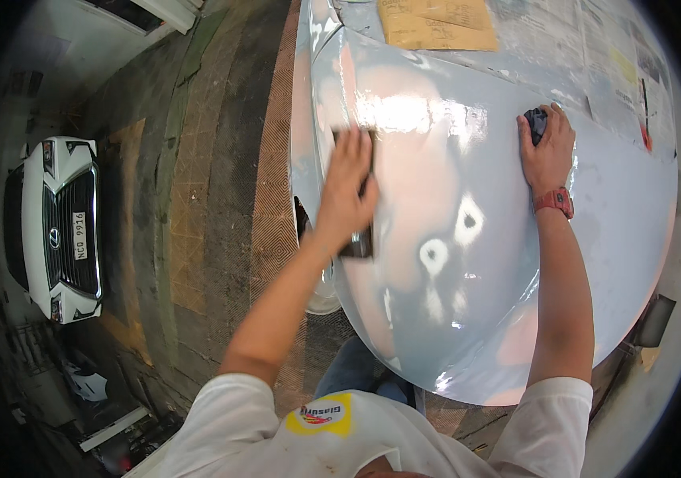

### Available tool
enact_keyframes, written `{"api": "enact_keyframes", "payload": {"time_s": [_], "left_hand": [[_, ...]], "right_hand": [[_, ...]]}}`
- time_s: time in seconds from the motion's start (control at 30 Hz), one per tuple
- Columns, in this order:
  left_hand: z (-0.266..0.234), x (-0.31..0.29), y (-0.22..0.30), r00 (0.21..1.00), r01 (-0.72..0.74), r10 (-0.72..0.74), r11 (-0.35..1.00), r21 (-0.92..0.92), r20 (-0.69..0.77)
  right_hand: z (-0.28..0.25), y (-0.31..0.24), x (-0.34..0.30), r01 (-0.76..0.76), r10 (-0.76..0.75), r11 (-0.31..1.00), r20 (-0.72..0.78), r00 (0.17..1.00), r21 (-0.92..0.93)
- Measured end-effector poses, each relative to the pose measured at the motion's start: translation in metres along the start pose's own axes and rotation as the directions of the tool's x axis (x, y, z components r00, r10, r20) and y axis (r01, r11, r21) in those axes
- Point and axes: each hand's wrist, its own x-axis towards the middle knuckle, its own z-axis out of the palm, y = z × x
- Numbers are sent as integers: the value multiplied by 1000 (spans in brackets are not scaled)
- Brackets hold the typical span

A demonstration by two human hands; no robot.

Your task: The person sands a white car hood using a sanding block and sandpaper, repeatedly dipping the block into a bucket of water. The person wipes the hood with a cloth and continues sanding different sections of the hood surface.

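A curved car body panel (484, 175), grey and glossy wet with pinkish patches and two white spots, fills the space under my hands. My left hand (348, 187), slightly blurred, lies along a long dark sanding block (363, 245) pressed to the panel's left side. The block's two ends show beyond my fingers and wrist; its underside is hidden. Farther right, my right hand (549, 151) has its fingers curled round a dark crumpled cloth or sponge (535, 121), resting on the panel. I cannot tell which of the two it is.
Brown paper (440, 22) and newspaper sheets (547, 40) cover the far part of the car. A thin dark stick with a red end (646, 135) lies at the right. A white car (57, 231) stands across the floor at left, with assorted parts (85, 382) below it.
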Motion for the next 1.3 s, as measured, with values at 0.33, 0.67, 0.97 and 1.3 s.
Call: {"api": "enact_keyframes", "payload": {"time_s": [0.33,0.67,0.97,1.3], "left_hand": [[-17,142,-75,992,47,-27,986,162,-125],[-6,90,-34,998,-69,70,989,128,-3],[7,18,5,995,-54,49,997,52,88],[-39,91,-66,994,101,-96,987,125,-48]], "right_hand": [[4,-14,2,28,-28,1000,-4,1000,12],[-2,-3,4,26,-26,1000,-3,1000,-16],[-2,0,1,-10,10,1000,-1,1000,-16],[4,-7,4,53,-53,998,-47,998,14]]}}
